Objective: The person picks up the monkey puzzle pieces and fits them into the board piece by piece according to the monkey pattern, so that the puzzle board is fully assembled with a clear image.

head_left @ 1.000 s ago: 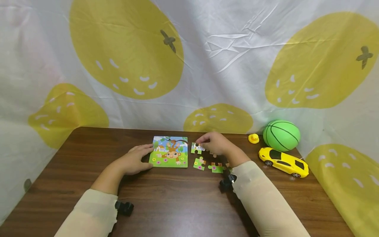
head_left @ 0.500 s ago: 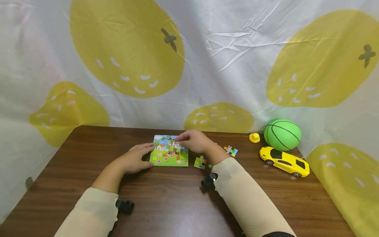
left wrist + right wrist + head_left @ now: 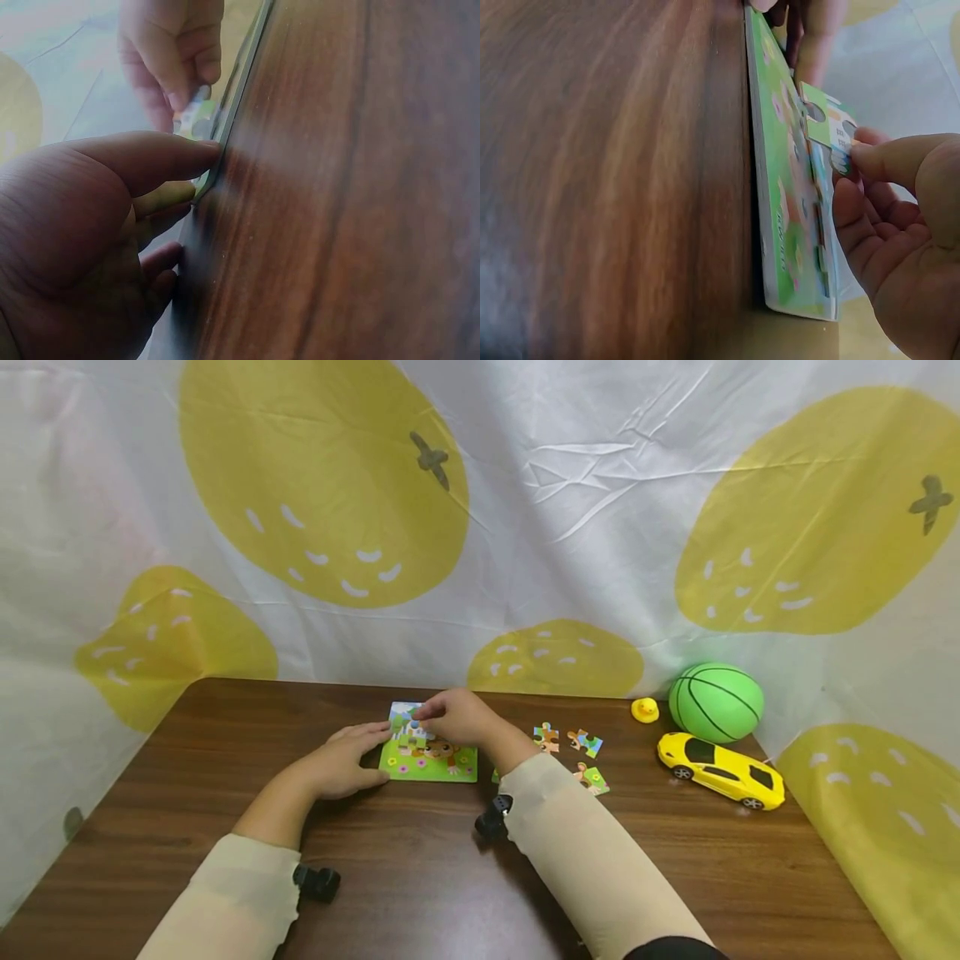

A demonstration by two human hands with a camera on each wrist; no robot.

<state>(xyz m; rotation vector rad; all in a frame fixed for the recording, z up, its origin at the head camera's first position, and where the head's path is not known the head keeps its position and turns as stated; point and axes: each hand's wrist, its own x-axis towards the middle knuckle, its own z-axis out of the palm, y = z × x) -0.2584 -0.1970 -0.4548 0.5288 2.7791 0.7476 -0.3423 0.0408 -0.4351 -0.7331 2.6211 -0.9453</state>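
A square puzzle board [image 3: 450, 768] with a monkey picture on green and blue lies flat on the table. My left hand [image 3: 341, 764] rests at its left edge, thumb and fingertips touching the rim with the fingers extended. Over the board's upper part my right hand [image 3: 463, 718] pinches a jigsaw puzzle piece [image 3: 829, 124] between thumb and fingers. That piece is green and white with a house print, and in the right wrist view it is held tilted at the board's surface. My right hand covers the board's upper right part in the head view.
Several loose puzzle pieces lie right of the board, among them a brown one [image 3: 547, 739] and a blue-edged one [image 3: 585, 743]; my right forearm hides some. Farther right are a yellow duck [image 3: 644, 710], a green ball [image 3: 716, 702] and a yellow toy car [image 3: 718, 771]. A patterned cloth hangs behind.
My right hand has picked up the house-print puzzle piece from beside the board and carried it left, over the board toward its upper left part. My left hand has stayed at the edge.
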